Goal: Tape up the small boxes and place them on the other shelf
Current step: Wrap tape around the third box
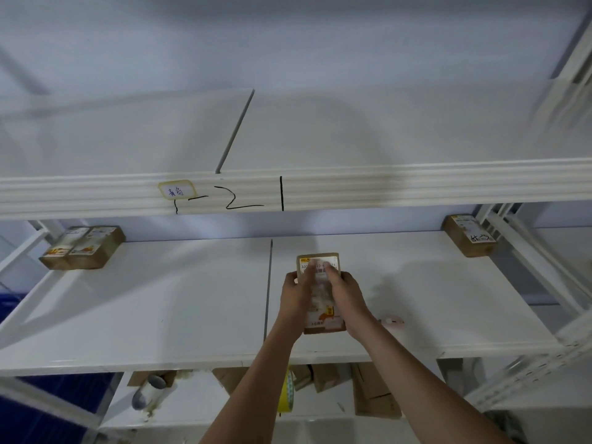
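From where I'm watching the head cam, far left on the middle white metal shelf point(160, 302) there's a pair of brown cardboard boxes with printed labels point(84, 247), sitting side by side and touching, tucked back near the left upright. Above them, on the ribbed front beam of the upper shelf point(416, 187), is a little yellow-edged paper tag with blue handwriting point(176, 189), with black marker scribbles just to its right.

Moving to the middle: the small brown cardboard box with a white-and-orange shipping label point(321, 294) is right of the seam in the shelf board, lying lengthwise, and both hands are on it. The left hand point(294, 294) grips its left edge, fingers curled round the side. The right hand point(344, 296) is wrapped over the right edge with fingers spread across the label on top. They're blurry, so I can't say exactly how they lie.

Below the front edge, on the lower shelf, I can see a grey roll lying on its side point(148, 392), a yellow tape roll point(286, 394) standing on edge between the forearms, and more plain brown cardboard boxes point(374, 392) to its right.

Far right, back corner of the middle shelf: one more brown labelled box with black handwriting point(469, 235), well apart from the one being held.
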